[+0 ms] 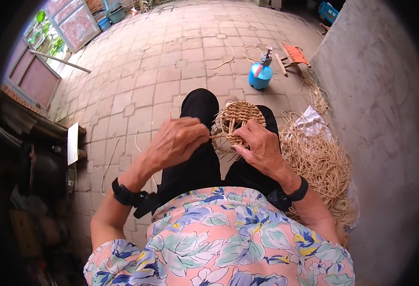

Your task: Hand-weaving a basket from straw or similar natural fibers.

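**Two hands at a woven straw disc on the lap**

The left hand (178,140) is closed, its fingertips pinching a thin straw strand (215,137) that runs across to the round woven straw piece (238,121). That piece rests on the person's black-trousered knees, just ahead of the right hand (262,145), which grips its near edge with curled fingers. Beside the right wrist lies a loose heap of straw strands (321,164). Well beyond both hands, a blue spray bottle (261,74) stands on the paved floor (147,71).

The brick-paved floor (171,62) carries a blue spray bottle (261,74), loose straw heap (321,164) and orange stool (295,55).
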The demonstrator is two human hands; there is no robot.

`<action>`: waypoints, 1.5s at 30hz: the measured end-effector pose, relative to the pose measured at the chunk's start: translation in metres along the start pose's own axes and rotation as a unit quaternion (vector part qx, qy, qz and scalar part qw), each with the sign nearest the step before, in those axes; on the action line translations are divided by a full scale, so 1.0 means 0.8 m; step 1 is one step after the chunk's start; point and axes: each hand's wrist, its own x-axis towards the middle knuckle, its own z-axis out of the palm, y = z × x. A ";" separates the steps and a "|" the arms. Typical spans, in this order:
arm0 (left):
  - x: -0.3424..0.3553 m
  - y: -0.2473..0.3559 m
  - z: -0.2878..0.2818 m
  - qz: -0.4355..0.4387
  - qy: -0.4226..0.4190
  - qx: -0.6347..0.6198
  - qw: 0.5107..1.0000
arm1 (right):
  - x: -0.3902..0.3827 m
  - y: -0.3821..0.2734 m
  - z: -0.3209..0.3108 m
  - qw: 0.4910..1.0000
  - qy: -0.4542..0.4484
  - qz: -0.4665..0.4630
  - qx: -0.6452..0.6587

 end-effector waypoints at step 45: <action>0.007 -0.008 0.097 -0.372 -0.084 -0.443 0.812 | 0.051 0.022 0.008 0.900 -0.202 0.251 0.293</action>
